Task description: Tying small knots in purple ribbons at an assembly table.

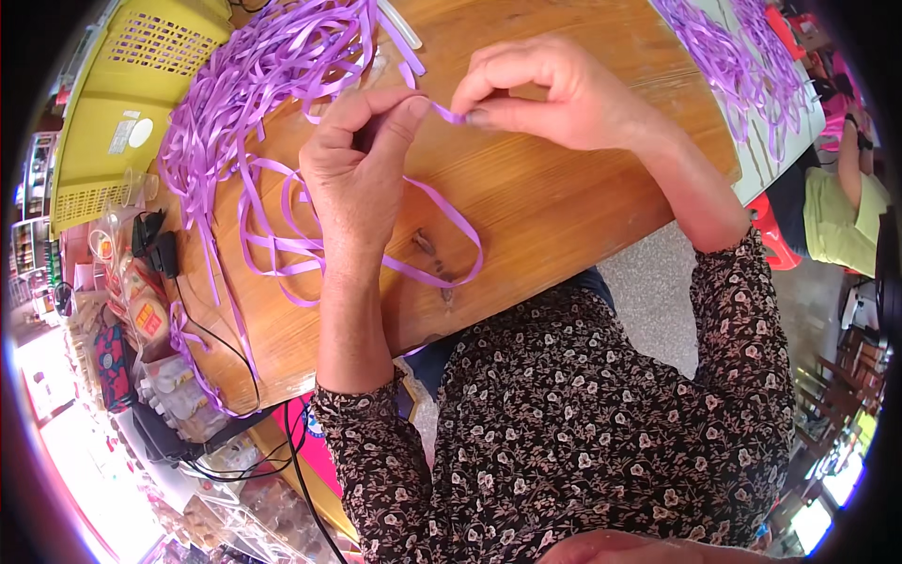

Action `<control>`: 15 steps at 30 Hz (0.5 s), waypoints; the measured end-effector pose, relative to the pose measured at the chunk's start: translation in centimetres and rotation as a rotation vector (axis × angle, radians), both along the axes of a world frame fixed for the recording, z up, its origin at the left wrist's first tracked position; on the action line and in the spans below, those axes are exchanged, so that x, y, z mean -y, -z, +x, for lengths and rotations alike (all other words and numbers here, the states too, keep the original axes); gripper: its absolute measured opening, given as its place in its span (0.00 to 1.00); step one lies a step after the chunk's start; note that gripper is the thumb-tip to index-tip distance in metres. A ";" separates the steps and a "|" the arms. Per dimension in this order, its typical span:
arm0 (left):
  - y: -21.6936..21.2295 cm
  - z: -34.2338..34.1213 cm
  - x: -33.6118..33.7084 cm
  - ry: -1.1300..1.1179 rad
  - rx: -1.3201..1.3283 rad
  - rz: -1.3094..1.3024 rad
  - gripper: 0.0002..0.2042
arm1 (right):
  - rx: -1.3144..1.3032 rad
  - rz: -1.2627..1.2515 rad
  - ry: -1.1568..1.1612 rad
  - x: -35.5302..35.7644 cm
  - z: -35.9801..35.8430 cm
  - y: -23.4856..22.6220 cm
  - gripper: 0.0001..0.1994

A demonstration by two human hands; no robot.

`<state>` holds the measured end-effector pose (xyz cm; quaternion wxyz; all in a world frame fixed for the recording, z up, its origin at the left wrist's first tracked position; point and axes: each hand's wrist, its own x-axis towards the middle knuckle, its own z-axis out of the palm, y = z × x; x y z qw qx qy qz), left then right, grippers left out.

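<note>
Above the wooden table, my left hand [362, 174] pinches a purple ribbon [445, 114] between thumb and curled fingers. A short stretch of it spans to my right hand [554, 94], whose thumb and index finger pinch it too. More of the ribbon loops loosely on the tabletop around my left wrist. A large tangled heap of purple ribbon [254, 80] lies beyond my left hand. The wooden table [573, 202] is under both hands.
A yellow basket [89, 155] stands at the far left. Black cables [209, 331] hang over the table's left edge, beside plastic bags and small goods. At the far right, more purple ribbon [742, 75] lies on a white surface, near a person in a yellow-green garment [841, 221].
</note>
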<state>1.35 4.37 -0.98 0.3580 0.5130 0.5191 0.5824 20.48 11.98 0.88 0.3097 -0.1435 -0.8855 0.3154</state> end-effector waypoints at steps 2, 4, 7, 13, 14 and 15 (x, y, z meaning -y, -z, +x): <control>0.0 0.0 -0.1 0.066 0.030 0.048 0.03 | -0.044 -0.446 -0.160 0.2 0.2 -0.1 0.06; -0.5 0.4 0.1 0.163 0.457 -0.058 0.04 | -0.295 -0.924 -0.275 0.4 0.1 0.3 0.08; 0.0 1.6 0.5 0.191 0.630 -0.068 0.06 | -0.404 -1.031 -0.273 0.8 -0.4 1.1 0.11; 0.4 3.2 0.8 0.040 0.417 0.102 0.07 | -0.313 -0.698 -0.016 0.8 -0.9 1.0 0.12; 0.5 3.2 0.9 0.037 0.417 0.099 0.07 | -0.312 -0.701 -0.018 0.9 -1.0 1.0 0.12; 0.5 3.2 1.0 0.026 0.420 0.080 0.06 | -0.280 -0.436 0.026 0.9 -1.0 1.0 0.12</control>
